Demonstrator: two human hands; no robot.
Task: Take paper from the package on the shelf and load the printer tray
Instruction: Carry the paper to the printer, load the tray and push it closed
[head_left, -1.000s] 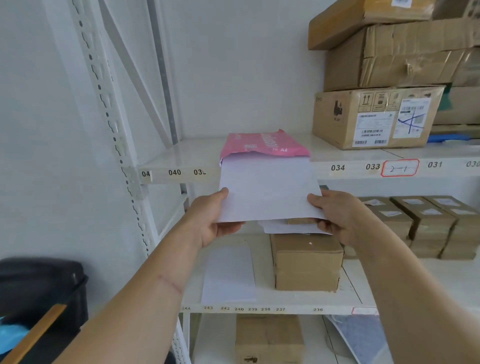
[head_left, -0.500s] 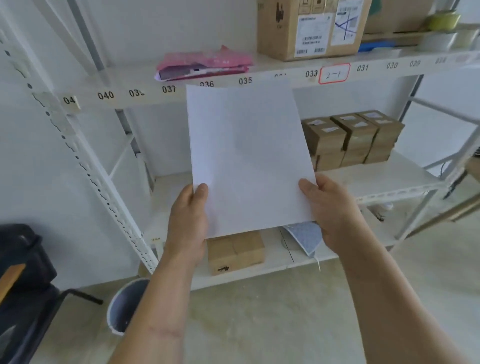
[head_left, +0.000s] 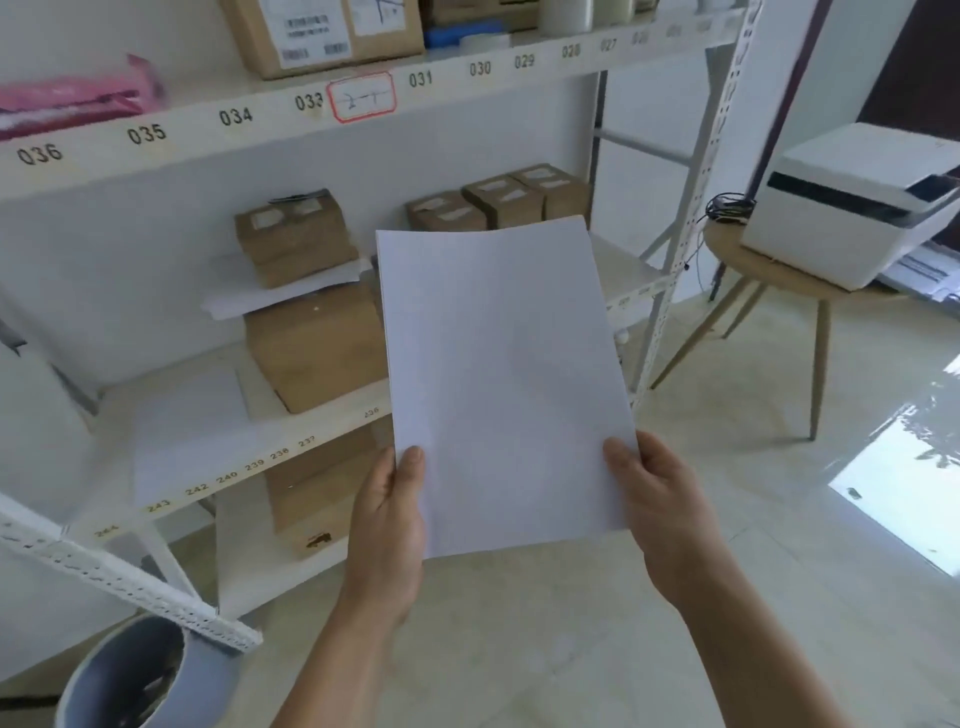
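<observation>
This is looking like a small stockroom or back office. A white metal shelving rack (head_left: 691, 171) is standing against a plain white wall, its shelf edges carrying printed location numbers such as 036 to 029 and a red-bordered handwritten label (head_left: 362, 97). Taped cardboard boxes (head_left: 311, 343), some bearing barcode shipping labels, are sitting on the shelves. To the right, a white printer (head_left: 852, 202) is resting on a round wooden side table (head_left: 769, 270), and a pale tiled floor is reflecting window light.
</observation>
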